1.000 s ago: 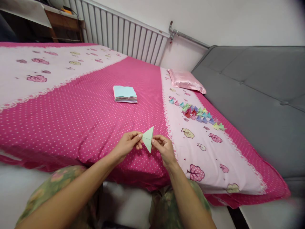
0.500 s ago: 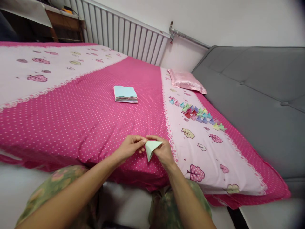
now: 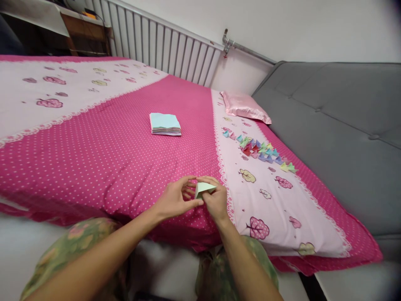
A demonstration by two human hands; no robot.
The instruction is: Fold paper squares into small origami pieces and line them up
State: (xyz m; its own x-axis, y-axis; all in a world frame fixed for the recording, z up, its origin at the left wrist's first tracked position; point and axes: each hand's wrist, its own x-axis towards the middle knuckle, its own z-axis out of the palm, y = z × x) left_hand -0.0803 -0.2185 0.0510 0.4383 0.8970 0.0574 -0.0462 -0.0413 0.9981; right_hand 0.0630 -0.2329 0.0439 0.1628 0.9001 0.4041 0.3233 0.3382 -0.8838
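A pale green folded paper (image 3: 204, 187) is held above the front edge of the bed. My right hand (image 3: 216, 201) is closed round its right side, fingers behind and thumb in front. From the left, my left hand (image 3: 177, 197) curves about the paper's near side with fingers and thumb spread apart. Its fingertips are close to the paper's upper edge, and the thumb lies by its lower corner; whether they touch it I cannot tell. Farther back lies a stack of square paper sheets (image 3: 165, 123), light blue on top.
Several small folded paper pieces (image 3: 261, 150) in many colours lie in rows on the right of the bed sheet (image 3: 131, 146). Behind them is a pink pillow (image 3: 246, 107). A grey padded headboard (image 3: 338, 113) borders the right, and a white radiator (image 3: 159, 39) the back.
The green paper has turned in my right hand, its lower point no longer hanging down. My left hand has loosened its pinch on the paper and its fingers have spread.
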